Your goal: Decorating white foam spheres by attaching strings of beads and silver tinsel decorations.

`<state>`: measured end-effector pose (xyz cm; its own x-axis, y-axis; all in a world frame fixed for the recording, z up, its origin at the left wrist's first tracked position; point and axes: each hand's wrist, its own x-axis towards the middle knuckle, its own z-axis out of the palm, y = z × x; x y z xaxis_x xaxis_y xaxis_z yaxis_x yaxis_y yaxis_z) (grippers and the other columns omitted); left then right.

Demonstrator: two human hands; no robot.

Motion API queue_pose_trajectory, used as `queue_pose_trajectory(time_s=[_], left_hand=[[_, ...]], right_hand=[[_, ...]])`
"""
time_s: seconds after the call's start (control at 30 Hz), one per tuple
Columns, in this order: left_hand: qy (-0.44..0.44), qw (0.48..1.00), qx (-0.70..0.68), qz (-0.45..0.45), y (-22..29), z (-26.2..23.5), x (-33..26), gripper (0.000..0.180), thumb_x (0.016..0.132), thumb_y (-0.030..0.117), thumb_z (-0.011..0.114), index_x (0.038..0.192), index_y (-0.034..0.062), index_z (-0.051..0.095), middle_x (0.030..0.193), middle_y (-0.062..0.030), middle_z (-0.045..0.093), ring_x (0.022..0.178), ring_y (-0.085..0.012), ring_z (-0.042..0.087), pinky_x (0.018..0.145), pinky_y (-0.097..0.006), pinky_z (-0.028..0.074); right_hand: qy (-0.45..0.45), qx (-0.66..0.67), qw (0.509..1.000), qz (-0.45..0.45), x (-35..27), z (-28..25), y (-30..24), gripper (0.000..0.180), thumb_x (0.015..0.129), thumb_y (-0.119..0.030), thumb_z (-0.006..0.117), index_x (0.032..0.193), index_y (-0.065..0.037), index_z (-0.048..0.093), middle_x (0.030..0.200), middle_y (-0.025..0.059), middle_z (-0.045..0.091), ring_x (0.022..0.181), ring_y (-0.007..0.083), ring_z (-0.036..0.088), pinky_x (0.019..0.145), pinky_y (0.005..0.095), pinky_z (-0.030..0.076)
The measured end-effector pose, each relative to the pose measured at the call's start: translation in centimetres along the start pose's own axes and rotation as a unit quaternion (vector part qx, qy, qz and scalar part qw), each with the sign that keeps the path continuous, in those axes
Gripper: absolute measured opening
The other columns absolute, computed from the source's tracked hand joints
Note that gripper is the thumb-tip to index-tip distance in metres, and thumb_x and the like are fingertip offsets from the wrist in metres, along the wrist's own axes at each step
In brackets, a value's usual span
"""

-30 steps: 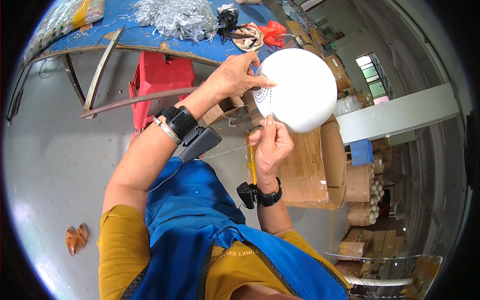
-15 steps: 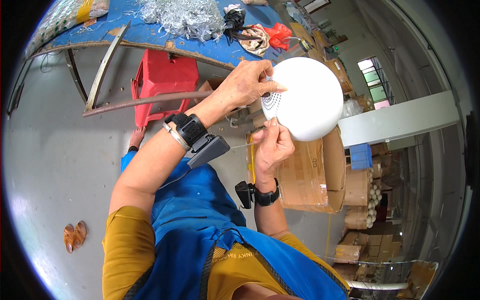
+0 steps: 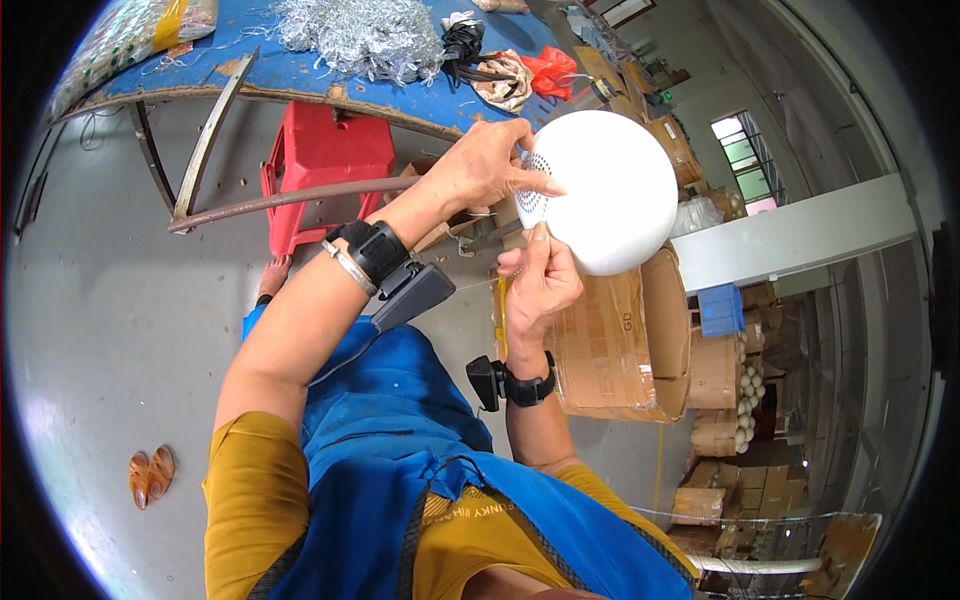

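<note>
A white dome-shaped lamp cover [image 3: 600, 190] with a patch of small holes on its near side sat in the upper middle of the frame, held up in the air between both hands. The left hand [image 3: 485, 165] lay across its upper left edge, the grip closed on the rim with the forefinger stretched over the perforated patch. The right hand [image 3: 540, 280] came up from below, its grip pinching the lower left edge of the cover, thumb pointing upward against the shell. Both wrists wore black bands with small dark devices attached.

Just below and right of the cover stood an open cardboard box [image 3: 630, 340], with more cartons stacked toward the right edge. Above the hands, along the top of the frame, ran a blue worktop [image 3: 300, 70] carrying a heap of silvery wire bits [image 3: 350, 30] and a red rag [image 3: 550, 65]. A red plastic stool [image 3: 320, 160] stood under it, upper left of centre, on the grey floor.
</note>
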<state>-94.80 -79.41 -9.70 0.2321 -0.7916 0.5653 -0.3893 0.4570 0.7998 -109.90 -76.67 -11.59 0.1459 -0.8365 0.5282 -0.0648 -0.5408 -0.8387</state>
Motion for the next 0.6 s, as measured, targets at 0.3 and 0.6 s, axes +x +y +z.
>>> queue_pose_trajectory(time_s=[0.3,0.6], left_hand=[[0.038,0.998,0.012,-0.043,0.0,0.0,0.7,0.062,0.059,0.043,0.079,0.092,-0.004,0.054,0.055,-0.0085,0.053,0.05,-0.0136,0.049,0.047,-0.028,0.038],[0.052,0.999,-0.002,-0.011,0.1,0.5,-0.3,0.053,0.065,0.041,0.075,0.087,-0.0021,0.055,0.047,-0.0052,0.042,0.045,-0.0112,0.039,0.043,-0.03,0.029]], right_hand=[[-0.047,-0.033,0.998,-0.005,-1.0,-1.7,0.8,0.021,0.089,-0.012,0.05,0.076,0.003,0.056,0.053,0.0054,0.055,0.046,0.0092,0.049,0.047,0.0222,0.041],[-0.003,-0.025,1.0,0.002,-0.8,-1.3,2.0,0.02,0.088,-0.011,0.052,0.076,0.004,0.058,0.052,0.0051,0.056,0.045,0.0076,0.05,0.048,0.0214,0.041]])
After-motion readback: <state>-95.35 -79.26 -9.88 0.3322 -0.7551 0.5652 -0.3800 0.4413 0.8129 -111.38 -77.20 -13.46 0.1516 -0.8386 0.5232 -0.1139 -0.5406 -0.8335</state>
